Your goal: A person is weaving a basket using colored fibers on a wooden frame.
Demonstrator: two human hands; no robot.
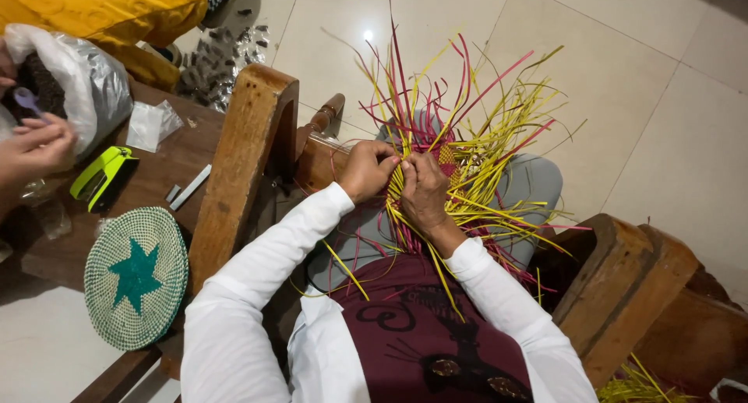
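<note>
At the centre of the frame, on our lap, sits the half-woven piece (pixel 460 165) — a fan of yellow and pink strips that spray out toward the upper middle and trail down over the grey trousers. Our left hand (pixel 366 169) pinches a few yellow strips at the work's left edge, fingers closed on them; our right hand (pixel 425 191) lies just beside it, curled tight over the strips at the woven core, the two hands almost touching. Left of us, past the wooden chair arm (pixel 241 161), a dark wooden table (pixel 167 173) holds a round woven mat (pixel 136 277) in white and green with a teal star at lower left. Above the mat lie a lime-green stapler (pixel 101 177) and a small clear plastic packet (pixel 152 124). At upper left stands an open clear plastic bag (pixel 86 80) filled with something dark — what, we cannot tell — and another person's hand (pixel 35 150) at its mouth holds a small purple scoop (pixel 27 101).
</note>
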